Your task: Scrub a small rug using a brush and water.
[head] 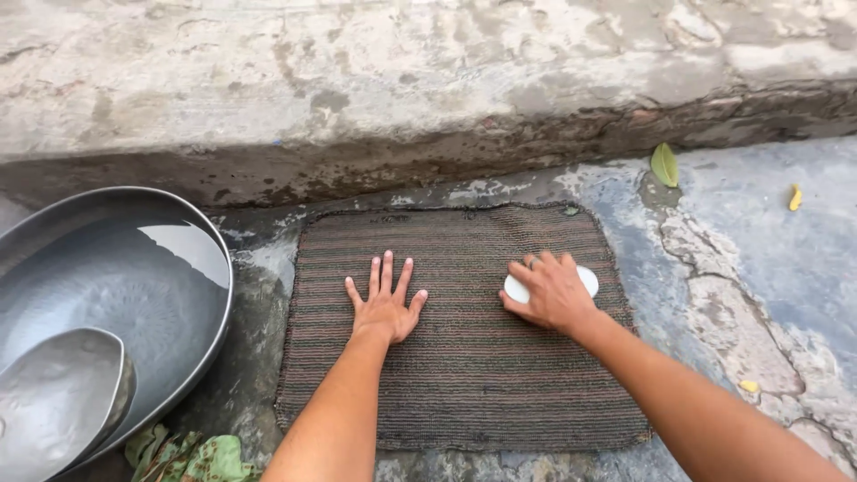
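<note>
A dark striped woven mat point(464, 375) lies flat on wet concrete ground. My left hand point(386, 303) rests palm down on the mat, fingers spread, holding nothing. My right hand point(552, 293) presses a white oval bar, likely soap point(589, 278), against the mat's right upper part; the fingers curl over it and hide most of it.
A large metal basin point(134, 268) holding water sits at the left, with a smaller metal bowl point(54, 393) at its near edge. A raised concrete step point(402, 89) runs along the far side. Green leaves point(663, 165) and scraps point(183, 455) lie on the cracked ground.
</note>
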